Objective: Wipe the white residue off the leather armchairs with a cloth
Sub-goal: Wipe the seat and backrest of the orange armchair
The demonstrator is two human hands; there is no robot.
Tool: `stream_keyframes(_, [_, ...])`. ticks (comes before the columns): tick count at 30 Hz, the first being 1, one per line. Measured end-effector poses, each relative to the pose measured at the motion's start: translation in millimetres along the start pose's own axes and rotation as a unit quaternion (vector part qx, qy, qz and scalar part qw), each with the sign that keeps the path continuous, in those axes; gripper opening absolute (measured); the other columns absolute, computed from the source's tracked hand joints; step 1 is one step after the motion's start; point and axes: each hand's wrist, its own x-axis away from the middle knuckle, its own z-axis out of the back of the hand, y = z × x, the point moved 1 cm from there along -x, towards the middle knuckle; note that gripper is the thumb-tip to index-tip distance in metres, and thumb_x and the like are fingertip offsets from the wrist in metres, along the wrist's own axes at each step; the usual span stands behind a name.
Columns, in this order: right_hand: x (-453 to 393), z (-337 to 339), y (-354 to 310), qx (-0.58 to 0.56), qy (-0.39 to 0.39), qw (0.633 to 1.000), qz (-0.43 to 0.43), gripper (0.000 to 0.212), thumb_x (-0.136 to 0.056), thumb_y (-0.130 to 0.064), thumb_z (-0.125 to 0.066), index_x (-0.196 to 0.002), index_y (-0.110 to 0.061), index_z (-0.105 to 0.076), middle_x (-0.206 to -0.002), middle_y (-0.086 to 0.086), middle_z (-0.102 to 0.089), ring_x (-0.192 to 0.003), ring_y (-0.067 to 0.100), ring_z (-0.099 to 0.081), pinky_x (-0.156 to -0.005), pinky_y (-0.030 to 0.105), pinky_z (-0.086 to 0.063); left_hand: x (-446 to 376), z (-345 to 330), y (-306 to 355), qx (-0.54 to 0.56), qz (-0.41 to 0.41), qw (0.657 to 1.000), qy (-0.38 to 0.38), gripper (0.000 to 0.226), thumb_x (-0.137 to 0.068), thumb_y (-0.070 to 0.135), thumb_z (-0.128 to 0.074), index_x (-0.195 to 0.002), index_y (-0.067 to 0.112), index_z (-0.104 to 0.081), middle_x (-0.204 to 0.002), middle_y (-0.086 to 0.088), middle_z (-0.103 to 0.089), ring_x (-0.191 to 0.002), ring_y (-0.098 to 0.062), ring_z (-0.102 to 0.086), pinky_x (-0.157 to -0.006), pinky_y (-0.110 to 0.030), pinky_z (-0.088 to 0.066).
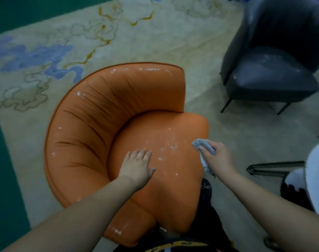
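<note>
Left hand flat, fingers straight, pressing orange armchair seat. Right hand grips grey cloth at seat's right edge. White residue on seat between hands. Pale patterned rug underneath. Dark armchair far right, also smeared white.

Dim, soft, slightly blurred wide-angle view, glare on the orange armchair

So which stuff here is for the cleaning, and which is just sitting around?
For the cleaning:
- orange armchair with white specks
- dark grey armchair, specked too
- grey cloth, gripped by the right hand
- left hand, flat on the seat

Just sitting around:
- patterned rug
- black metal frame on the floor
</note>
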Motion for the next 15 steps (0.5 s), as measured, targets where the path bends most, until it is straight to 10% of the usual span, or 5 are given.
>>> stream_keyframes(8, [-125, -17, -8, 0.077, -0.170, 0.976, 0.115, 0.015, -0.091, -0.033, -0.056, -0.099, -0.026, -0.066, -0.081, 0.018, -0.062, -0.063, 0.028, -0.060, -0.058, 0.038, -0.053, -36, -11, 31, 0.114, 0.178, 0.977, 0.008, 0.066, -0.097, 0.054, -0.033, -0.153, 0.023, -0.016, -0.160, 0.000, -0.017, -0.146, -0.024, -0.014, -0.118, -0.043, -0.009])
stream_keyframes(15, [-190, -23, -24, 0.112, -0.304, 0.926, 0.192, 0.026, -0.094, -0.031, -0.052, -0.118, -0.030, -0.060, -0.092, 0.015, -0.060, -0.054, 0.021, -0.058, -0.043, 0.020, -0.042, -51, -17, 55, 0.176, 0.347, 0.921, 0.023, 0.066, -0.097, 0.054, -0.031, -0.154, 0.025, -0.012, -0.161, 0.001, -0.011, -0.148, -0.022, -0.009, -0.118, -0.042, -0.006])
